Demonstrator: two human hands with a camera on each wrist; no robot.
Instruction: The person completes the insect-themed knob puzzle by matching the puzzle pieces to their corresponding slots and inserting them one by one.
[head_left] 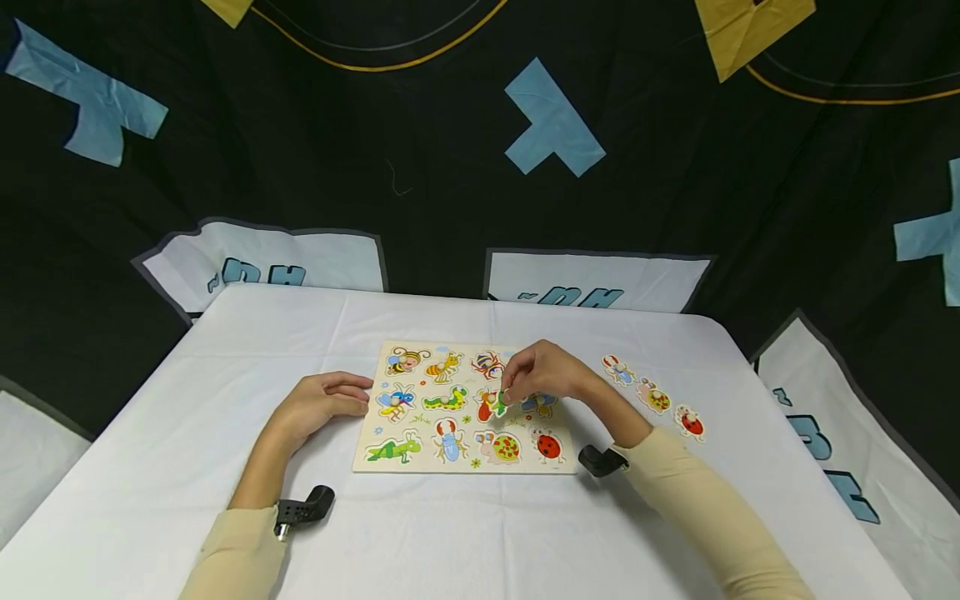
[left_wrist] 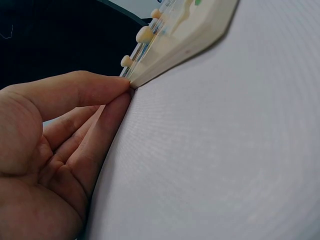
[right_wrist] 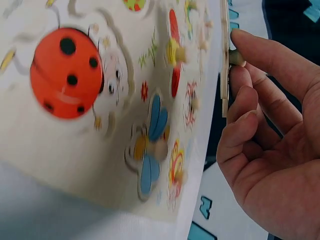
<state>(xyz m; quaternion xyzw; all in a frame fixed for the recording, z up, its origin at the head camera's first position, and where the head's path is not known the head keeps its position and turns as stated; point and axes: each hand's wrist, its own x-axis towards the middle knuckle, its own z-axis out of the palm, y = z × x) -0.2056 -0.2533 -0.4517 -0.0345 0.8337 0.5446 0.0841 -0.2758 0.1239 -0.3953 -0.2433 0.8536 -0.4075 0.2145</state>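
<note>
A wooden peg puzzle board (head_left: 465, 461) with insect pictures lies flat on the table. My left hand (head_left: 321, 404) is at its left side, thumb and fingertips pinching the edge, clearer in the left wrist view, where the board's corner (left_wrist: 145, 77) meets the fingertips. Over the board's right half, my right hand (head_left: 542, 372) pinches a green puzzle piece (head_left: 499, 406) by its knob (right_wrist: 237, 58). In the right wrist view that piece is seen edge-on, raised above the board. Under the hand, a blue-winged insect piece (right_wrist: 151, 170) with a knob sits in the board.
Right of the board, three loose pieces lie in a slanting row: a stag beetle (head_left: 618, 370), a snail (head_left: 654, 395) and a ladybug (head_left: 689, 422). A white cloth (head_left: 300, 333) covers the table. Behind hangs a dark curtain (head_left: 337, 167) with blue and yellow shapes.
</note>
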